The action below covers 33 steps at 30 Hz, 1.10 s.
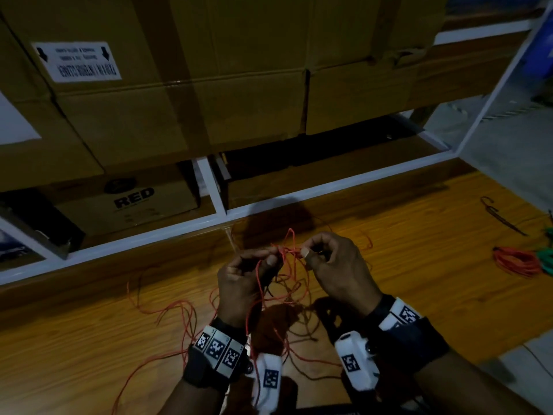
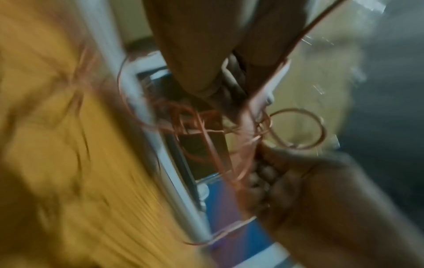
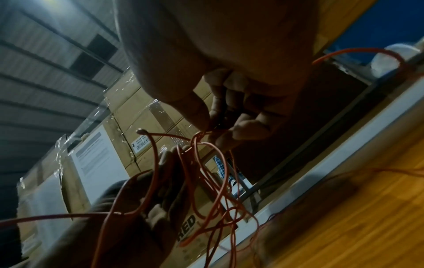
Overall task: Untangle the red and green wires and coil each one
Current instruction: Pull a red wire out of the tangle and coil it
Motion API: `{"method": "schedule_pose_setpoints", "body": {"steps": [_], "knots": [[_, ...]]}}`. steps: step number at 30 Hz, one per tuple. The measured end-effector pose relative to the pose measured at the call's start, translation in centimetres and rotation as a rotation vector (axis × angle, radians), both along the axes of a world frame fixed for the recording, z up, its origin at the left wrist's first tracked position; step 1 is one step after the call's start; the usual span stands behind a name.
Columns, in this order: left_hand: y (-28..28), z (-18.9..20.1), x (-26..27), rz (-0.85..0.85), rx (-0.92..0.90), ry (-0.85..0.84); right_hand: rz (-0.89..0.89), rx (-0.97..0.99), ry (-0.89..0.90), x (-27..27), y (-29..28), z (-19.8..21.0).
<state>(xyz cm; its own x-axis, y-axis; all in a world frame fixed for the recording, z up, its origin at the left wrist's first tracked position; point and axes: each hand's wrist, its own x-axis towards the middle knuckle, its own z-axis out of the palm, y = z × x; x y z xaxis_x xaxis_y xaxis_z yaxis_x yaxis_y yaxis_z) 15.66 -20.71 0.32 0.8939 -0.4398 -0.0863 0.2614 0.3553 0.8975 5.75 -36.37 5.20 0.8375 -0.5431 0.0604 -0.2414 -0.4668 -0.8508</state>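
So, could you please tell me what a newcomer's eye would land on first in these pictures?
Probably the bright red wire, knotted and lifted mid-frame, pinched between the left hand and the right hand, its loose strands trailing over the wooden floor. Next, the stacked cardboard boxes behind, and a coiled red bundle at far right.

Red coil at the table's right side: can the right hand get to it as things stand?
Probably not yet. The right hand pinches the red wire knot with the left hand; the path to the red coil looks free once it lets go.
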Motion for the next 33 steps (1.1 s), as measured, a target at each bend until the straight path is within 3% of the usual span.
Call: {"method": "schedule_pose_setpoints", "body": {"steps": [4, 10, 14, 17, 23, 27, 33], "knots": [[0.5, 0.2, 0.1, -0.057, 0.103, -0.346, -0.016, -0.041, -0.005, -0.3, -0.9, 0.2], [1.0, 1.2, 0.6, -0.103, 0.260, -0.489, -0.004, -0.085, 0.001, -0.5, -1.6, 0.0], [0.8, 2.6, 0.8, 0.048, 0.470, -0.640, 0.013, -0.094, 0.013, -0.5, -1.7, 0.1], [0.5, 3.8, 0.8, 0.048, 0.519, -0.789, 0.019, -0.091, 0.028, -0.2, -1.8, 0.0], [-0.5, 4.1, 0.5, -0.201, 0.741, -0.865, 0.043, -0.036, 0.016, 0.0, -1.9, 0.5], [-1.1, 3.7, 0.5, -0.167, 0.715, -0.877, 0.069, 0.047, -0.024, -0.1, -2.1, 1.0], [-1.4, 3.1, 1.2, -0.222, 0.595, -0.723, 0.182, 0.134, 0.010, -0.5, -2.8, 2.2]]}}
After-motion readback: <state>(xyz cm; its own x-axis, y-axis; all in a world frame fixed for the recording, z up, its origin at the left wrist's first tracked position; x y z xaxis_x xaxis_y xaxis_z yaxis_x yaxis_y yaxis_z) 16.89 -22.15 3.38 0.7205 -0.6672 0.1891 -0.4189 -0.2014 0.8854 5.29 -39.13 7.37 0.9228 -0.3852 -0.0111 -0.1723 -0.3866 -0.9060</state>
